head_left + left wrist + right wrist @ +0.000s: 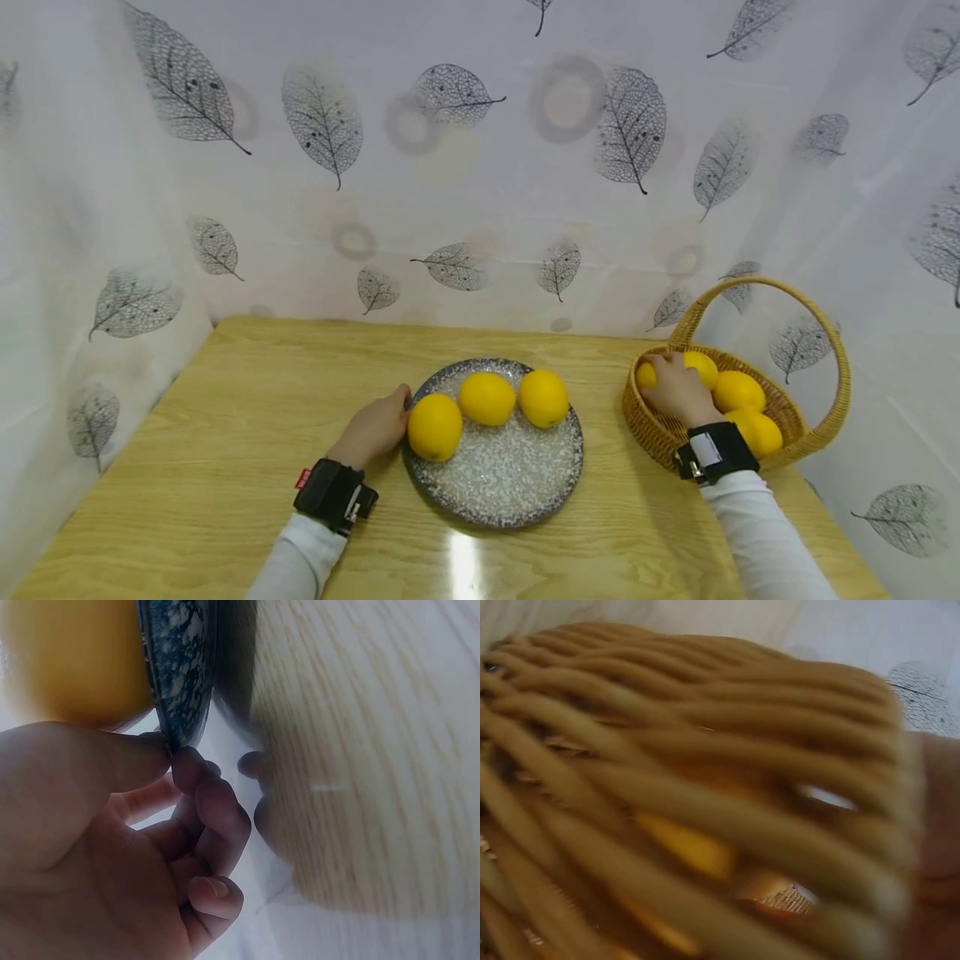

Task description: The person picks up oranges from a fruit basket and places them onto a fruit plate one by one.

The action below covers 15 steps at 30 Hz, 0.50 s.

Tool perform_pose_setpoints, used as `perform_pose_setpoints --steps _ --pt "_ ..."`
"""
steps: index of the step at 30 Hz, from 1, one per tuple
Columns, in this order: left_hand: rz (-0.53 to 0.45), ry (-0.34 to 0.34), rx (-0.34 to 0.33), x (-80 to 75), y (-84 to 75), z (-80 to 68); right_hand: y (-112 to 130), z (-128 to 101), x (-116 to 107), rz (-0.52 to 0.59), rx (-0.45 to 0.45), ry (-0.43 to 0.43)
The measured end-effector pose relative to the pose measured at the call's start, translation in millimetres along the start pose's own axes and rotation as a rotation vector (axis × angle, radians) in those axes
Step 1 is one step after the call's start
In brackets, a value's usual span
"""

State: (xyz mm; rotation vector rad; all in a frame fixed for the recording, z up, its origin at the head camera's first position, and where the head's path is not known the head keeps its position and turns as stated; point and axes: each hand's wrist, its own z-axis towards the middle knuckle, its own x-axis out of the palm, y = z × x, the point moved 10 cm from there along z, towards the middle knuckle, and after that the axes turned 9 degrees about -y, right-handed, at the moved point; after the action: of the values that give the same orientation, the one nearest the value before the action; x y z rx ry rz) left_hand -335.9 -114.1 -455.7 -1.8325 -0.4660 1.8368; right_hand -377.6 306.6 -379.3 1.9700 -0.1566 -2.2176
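A speckled grey plate (510, 483) with a dark rim lies on the table and carries three yellow lemons, among them the left one (435, 427), the middle one (487, 398) and the right one (543, 398). My left hand (378, 429) pinches the plate's left rim between thumb and fingers, as the left wrist view shows close up. Inside the wicker basket (648, 429), my right hand (678, 390) has its fingers curled over a lemon (645, 377) at the left end. The basket's weave hides most of that hand in the right wrist view.
More lemons (738, 392) fill the basket, whose tall arched handle (840, 367) rises over its right side. The wooden table (225, 467) meets a pale leaf-printed curtain (480, 200) at the back and sides.
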Motion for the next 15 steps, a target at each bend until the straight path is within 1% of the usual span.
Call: perform_pose_setpoints --steps 6,15 --pt "-0.009 0.004 -0.001 0.2 0.0 0.6 -2.8 1.0 3.4 -0.018 0.032 -0.047" --pt "-0.005 0.006 -0.004 -0.6 0.1 -0.4 -3.4 2.1 3.6 -0.02 0.053 -0.049"
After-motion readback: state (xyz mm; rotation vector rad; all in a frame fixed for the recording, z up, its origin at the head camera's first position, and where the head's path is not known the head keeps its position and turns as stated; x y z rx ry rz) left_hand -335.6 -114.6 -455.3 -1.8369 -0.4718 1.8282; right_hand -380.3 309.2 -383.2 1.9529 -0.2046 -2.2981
